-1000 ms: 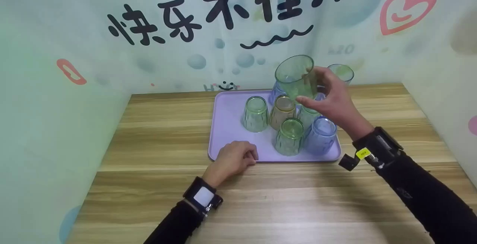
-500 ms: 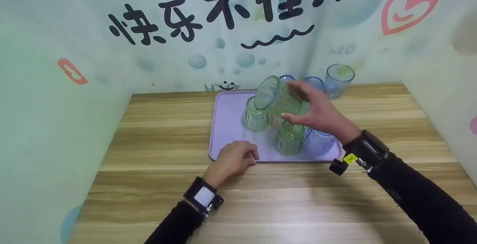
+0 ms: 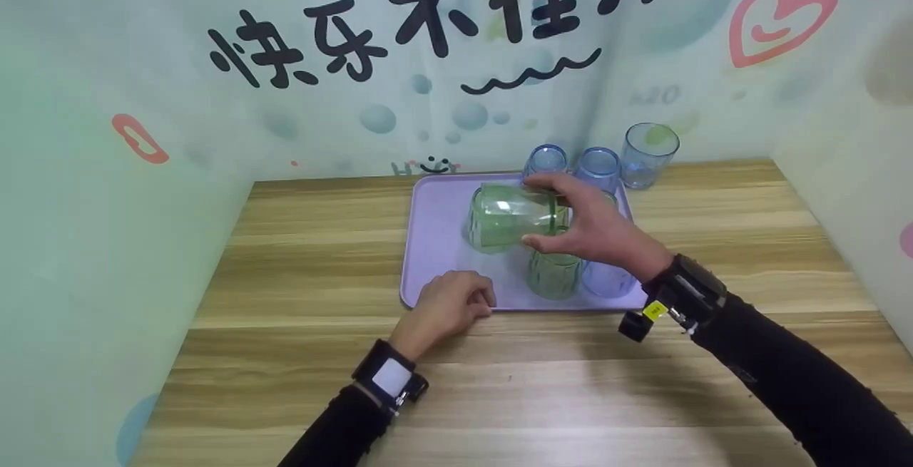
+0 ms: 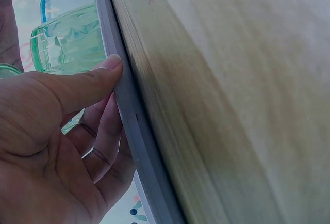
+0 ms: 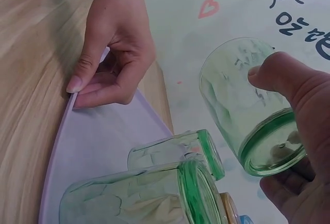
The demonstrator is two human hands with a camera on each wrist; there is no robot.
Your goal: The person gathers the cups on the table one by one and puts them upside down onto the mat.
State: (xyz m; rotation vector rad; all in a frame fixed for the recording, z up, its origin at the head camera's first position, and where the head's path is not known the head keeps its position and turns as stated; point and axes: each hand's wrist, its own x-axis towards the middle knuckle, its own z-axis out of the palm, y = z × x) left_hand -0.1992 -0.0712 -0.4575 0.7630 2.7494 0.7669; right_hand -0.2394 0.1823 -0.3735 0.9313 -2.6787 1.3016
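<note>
My right hand [image 3: 595, 221] holds a clear green drinking glass [image 3: 510, 216] lying sideways in the air over the tray, its mouth toward the left. In the right wrist view, thumb and fingers grip the held glass near its thick base. At the front rim of the purple tray [image 3: 435, 253], my left hand [image 3: 449, 303] pinches the edge between thumb and fingers. Upside down on the tray stand a front green glass [image 3: 553, 280] and a blue glass [image 3: 606, 281]. Another inverted green glass [image 5: 172, 152] is mostly covered by the held one in the head view.
Two inverted blue glasses [image 3: 548, 160] stand at the tray's back. Beyond its back right corner, a blue glass [image 3: 649, 157] stands upright on the wooden table [image 3: 307, 260]. An amber glass [image 5: 230, 207] shows partly in the right wrist view. A printed backdrop [image 3: 321, 117] rises behind.
My right hand has brought the green glass left and down from the back right, turning it from tilted upright to sideways. The left hand has stayed at the tray's rim.
</note>
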